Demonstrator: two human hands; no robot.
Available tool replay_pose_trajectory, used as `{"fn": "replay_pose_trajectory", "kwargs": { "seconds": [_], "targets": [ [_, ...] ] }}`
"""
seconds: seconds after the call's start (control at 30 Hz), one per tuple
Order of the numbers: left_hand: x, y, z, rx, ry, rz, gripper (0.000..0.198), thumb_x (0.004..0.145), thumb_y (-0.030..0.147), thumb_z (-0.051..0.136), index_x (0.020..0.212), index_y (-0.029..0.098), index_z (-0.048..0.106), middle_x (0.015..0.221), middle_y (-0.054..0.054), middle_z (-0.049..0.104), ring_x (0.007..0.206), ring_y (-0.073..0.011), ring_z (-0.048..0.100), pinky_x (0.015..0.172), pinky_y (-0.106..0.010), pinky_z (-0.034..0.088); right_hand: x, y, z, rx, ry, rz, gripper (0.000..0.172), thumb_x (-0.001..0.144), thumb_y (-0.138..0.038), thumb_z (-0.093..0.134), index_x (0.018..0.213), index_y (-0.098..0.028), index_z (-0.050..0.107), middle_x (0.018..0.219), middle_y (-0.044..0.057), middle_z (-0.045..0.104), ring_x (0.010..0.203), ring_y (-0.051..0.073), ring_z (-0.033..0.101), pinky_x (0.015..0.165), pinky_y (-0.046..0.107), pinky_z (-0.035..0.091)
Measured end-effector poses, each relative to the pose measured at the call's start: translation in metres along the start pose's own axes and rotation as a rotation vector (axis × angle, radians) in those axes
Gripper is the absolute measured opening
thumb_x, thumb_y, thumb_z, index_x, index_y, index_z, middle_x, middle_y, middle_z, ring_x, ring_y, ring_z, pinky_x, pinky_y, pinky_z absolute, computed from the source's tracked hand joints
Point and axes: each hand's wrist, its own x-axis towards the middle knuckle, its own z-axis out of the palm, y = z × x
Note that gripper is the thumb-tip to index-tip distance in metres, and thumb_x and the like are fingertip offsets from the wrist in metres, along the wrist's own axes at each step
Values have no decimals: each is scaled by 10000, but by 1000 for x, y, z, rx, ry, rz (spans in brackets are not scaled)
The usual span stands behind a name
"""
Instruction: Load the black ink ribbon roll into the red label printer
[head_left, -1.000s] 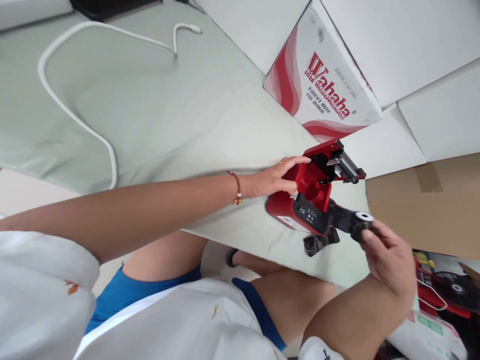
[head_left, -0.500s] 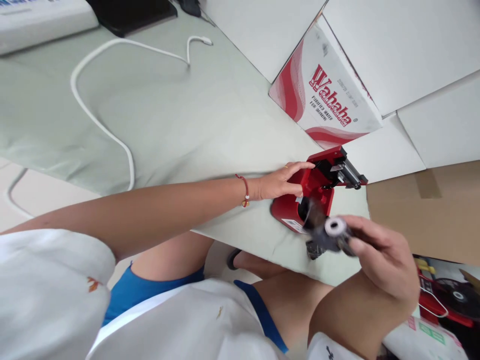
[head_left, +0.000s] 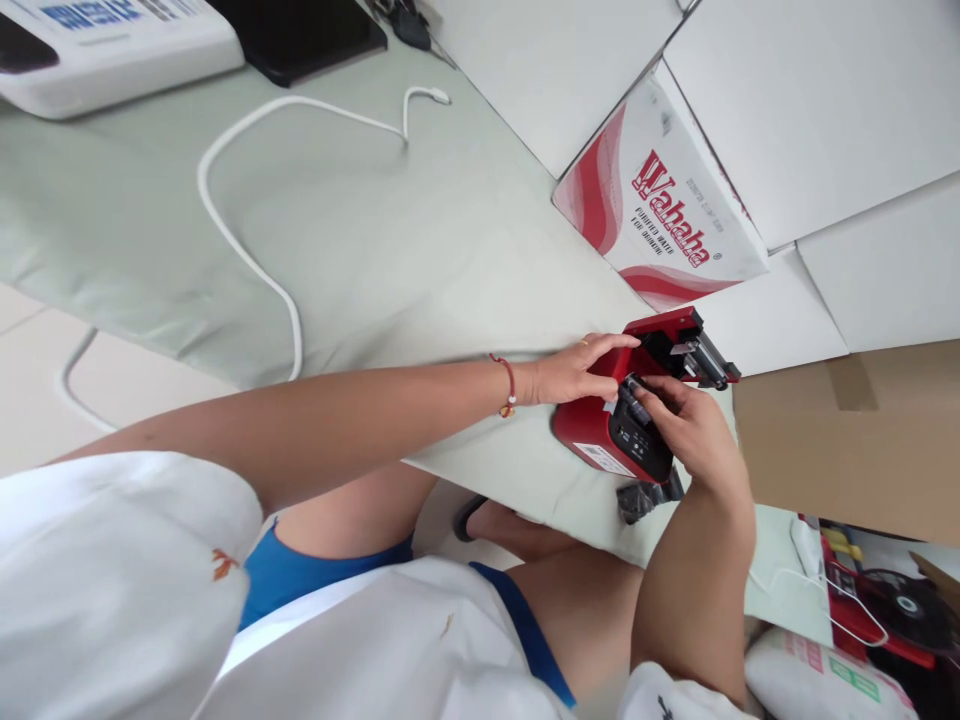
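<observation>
A red label printer (head_left: 581,428) stands on the pale green cloth with its lid (head_left: 664,322) raised. The lid carries a black and grey roller mechanism on its inner side. My left hand (head_left: 562,374) spans the printer's left side, thumb and fingers wide, gripping its rim and lid edge. Between the fingertips of my right hand (head_left: 697,425) is a black roll (head_left: 635,398), held down in the printer's opening. Its lower part is hidden by the printer and my fingers. A crumpled black plastic wrapper (head_left: 641,500) lies beside the printer, near my right forearm.
A Wahaha water carton (head_left: 660,200) and white boxes line the back. A brown cardboard box (head_left: 847,430) stands at right. A white cable (head_left: 247,255) curves over the cloth (head_left: 450,250); a black tablet-like slab (head_left: 307,35) and keys (head_left: 409,22) lie at the far left.
My right hand has moved left and up, bringing the black roll from in front of the printer into its opening. My left hand keeps its place on the printer. The view has shifted slightly.
</observation>
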Motion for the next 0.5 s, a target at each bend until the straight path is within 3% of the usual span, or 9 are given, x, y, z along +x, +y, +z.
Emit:
{"fn": "replay_pose_trajectory", "kwargs": {
  "seconds": [0.13, 0.3, 0.4, 0.5],
  "targets": [
    [1, -3, 0, 11, 10, 6, 881, 765, 287, 676, 1618, 246, 461, 1557, -136, 488, 1537, -331, 454, 1344, -549, 388, 4, 0, -7, 46, -114, -25, 473, 800, -526, 758, 1150, -214, 818, 1103, 85, 864, 956, 273, 774, 849, 397, 585],
    [3, -3, -1, 18, 2, -4, 917, 748, 326, 687, 1629, 221, 453, 1608, -158, 456, 1538, -351, 461, 1350, -564, 371, -21, -4, -20, 79, 56, -76, 441, 788, -481, 844, 1165, -256, 799, 1129, 75, 823, 975, 250, 745, 853, 378, 595],
    [2, -2, -1, 16, -2, 5, 888, 759, 342, 690, 1612, 241, 463, 1607, -140, 465, 1563, -346, 438, 1371, -560, 341, -49, 4, -45, 237, 73, -276, 332, 826, -410, 885, 1132, -302, 814, 1131, 79, 784, 1036, 249, 732, 852, 364, 602],
    [0, -1, -1, -9, 1, 0, 864, 765, 345, 703, 1594, 261, 476, 1583, -133, 480, 1528, -354, 466, 1336, -586, 387, -69, 18, -72, 462, -113, -586, 320, 821, -490, 881, 1100, -335, 855, 805, 76, 729, 720, 231, 696, 606, 347, 566]
  ]
}}
